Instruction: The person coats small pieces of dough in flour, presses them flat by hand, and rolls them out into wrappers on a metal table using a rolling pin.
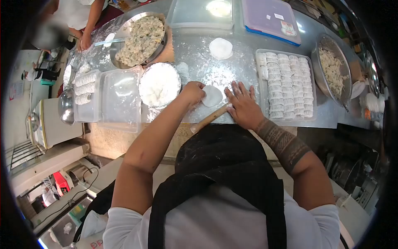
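A thin round dough wrapper (212, 96) lies on the floured metal table in front of me. My left hand (192, 93) has its fingers closed at the wrapper's left edge. My right hand (245, 106) is stretched out flat with its fingers spread, its palm side over one end of a wooden rolling pin (208, 119). The pin lies slanted near the table's front edge, just below the wrapper. Another flat dough round (221, 48) rests farther back. Left of my left hand stands a round bowl of white flour (160, 85) with pale lumps in it.
At right, a plastic tray (314, 83) holds rows of filled dumplings, beside a metal bowl of filling (331, 74). A large pan of filling (141, 41) stands back left. Lidded boxes (271, 18) line the back. A co-worker's hand (85, 40) rests at the far-left table edge.
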Available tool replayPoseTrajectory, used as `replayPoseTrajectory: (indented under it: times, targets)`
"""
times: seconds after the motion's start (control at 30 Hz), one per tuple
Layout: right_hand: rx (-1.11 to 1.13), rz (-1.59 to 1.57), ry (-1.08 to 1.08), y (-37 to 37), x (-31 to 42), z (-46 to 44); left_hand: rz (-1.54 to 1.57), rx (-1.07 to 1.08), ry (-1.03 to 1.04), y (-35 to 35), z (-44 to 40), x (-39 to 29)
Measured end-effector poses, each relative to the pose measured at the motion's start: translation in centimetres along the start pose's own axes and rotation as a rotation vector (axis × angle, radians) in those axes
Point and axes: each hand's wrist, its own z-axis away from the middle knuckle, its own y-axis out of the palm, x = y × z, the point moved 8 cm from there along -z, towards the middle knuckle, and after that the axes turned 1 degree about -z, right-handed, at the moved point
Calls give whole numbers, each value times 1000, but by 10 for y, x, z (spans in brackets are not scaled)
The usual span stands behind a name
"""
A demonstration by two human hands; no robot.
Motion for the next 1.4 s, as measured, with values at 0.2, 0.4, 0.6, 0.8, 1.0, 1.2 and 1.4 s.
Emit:
replayPoseTrajectory:
  times: [0.2,0.4,0.6,0.8,1.0,1.2,1.4]
  targets:
    - [-184,136,-26,-2,5,-106,-550,-204,299,-7,14,-49]
    - [-56,44,10,3,1,-5,283,-60,117,3,-5,-1]
    - [-44,103,-16,-1,8,-67,-357,-19,91,-6,32,-34]
    - [-174,57,-53,-5,4,-69,-271,-135,240,-12,11,-40]
    - [32,54,-40,-2,7,-8,80,-6,-43,-6,14,-5]
    - [-172,127,-87,-1,13,-105,-615,-308,387,-14,20,-50]
    - [-59,41,-24,-3,3,1,136,-129,79,-10,24,-10]
